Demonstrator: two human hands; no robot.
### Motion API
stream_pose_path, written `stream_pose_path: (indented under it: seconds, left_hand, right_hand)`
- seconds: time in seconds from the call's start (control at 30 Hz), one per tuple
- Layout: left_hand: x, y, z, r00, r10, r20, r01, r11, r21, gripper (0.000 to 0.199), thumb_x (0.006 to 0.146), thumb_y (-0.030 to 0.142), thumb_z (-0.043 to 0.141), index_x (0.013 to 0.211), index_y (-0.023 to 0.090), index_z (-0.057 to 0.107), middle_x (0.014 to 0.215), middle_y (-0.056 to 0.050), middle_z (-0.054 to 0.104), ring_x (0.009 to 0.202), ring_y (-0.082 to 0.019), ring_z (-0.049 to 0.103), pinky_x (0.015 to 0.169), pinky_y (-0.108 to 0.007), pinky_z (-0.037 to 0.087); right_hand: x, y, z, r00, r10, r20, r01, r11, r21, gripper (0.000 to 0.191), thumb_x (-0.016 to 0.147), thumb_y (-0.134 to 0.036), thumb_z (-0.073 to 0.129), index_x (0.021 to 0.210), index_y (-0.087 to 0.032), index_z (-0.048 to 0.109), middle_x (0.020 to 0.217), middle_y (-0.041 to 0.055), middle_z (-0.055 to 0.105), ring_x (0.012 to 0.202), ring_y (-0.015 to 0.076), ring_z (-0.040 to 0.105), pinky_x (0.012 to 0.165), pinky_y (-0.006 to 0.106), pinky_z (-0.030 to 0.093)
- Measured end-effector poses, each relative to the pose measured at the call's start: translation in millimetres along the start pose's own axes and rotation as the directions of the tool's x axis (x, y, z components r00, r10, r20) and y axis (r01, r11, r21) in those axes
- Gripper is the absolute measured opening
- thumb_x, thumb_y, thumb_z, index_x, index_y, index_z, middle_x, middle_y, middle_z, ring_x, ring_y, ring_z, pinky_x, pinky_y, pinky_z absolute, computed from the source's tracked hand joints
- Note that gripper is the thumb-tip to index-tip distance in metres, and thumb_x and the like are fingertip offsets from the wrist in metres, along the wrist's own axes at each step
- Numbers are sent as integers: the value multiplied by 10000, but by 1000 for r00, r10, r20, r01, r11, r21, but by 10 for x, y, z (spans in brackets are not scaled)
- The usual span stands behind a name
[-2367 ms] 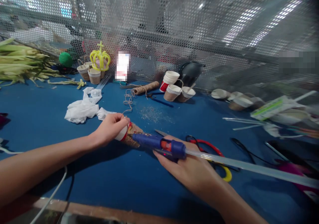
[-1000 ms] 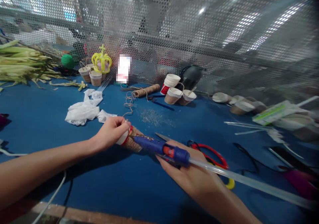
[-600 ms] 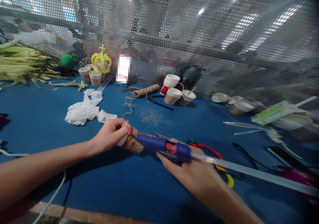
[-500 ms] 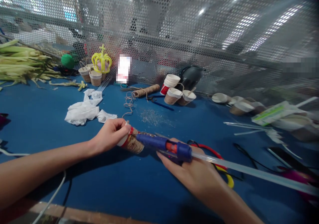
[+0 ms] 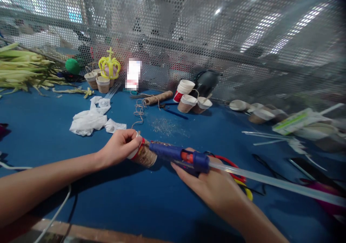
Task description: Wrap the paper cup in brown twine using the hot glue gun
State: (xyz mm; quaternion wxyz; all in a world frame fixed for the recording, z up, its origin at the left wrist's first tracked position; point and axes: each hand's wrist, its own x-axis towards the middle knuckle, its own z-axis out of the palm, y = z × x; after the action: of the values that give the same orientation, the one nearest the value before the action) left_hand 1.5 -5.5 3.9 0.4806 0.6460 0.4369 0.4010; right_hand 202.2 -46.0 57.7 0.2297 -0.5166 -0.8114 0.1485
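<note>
My left hand point(image 5: 121, 144) pinches the rim of a small paper cup point(image 5: 146, 155), which lies tilted and is wrapped in brown twine below a red band. In my right hand point(image 5: 208, 181) is a blue glue gun point(image 5: 167, 152), its nozzle pointing left at the twine near the red band. A long clear glue stick point(image 5: 259, 180) sticks out of the gun's back end toward the right. Loose twine point(image 5: 139, 111) runs from the cup up to a twine roll point(image 5: 159, 98) lying behind it.
Crumpled white cloth point(image 5: 89, 121) lies left of the cup. Behind are blue-handled pliers point(image 5: 175, 114), wrapped cups point(image 5: 187, 103), a yellow crown point(image 5: 109, 68) and a green ball point(image 5: 72, 66). Right are glue sticks point(image 5: 266, 136), dark cables and a phone point(image 5: 310, 171). Corn husks point(image 5: 24, 68) lie far left.
The glue gun and my right hand have shifted slightly right, leaving a little more space between the nozzle end and the cup. My left hand stays on the cup.
</note>
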Motion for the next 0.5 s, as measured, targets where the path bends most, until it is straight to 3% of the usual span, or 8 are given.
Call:
stream_pose_path:
  seconds: [0.27,0.5]
  left_hand:
    - [4,-24,-15,1000,16,6,-16,1000,-1,290,734,323,443,513,173,332,488,66,343,451,-49,288,407,-160,242]
    - [2,-45,-13,999,37,27,-36,999,-17,294,750,305,443,513,174,329,487,64,345,452,-51,286,408,-164,235]
  right_hand:
    - [-7,4,3,1000,-19,-4,19,999,-38,103,720,-217,466,679,-237,558,690,51,643,640,201,611,615,314,510]
    - [11,-21,-19,999,-39,-32,37,996,-79,120,741,-207,469,677,-241,563,632,14,639,556,156,603,532,244,499]
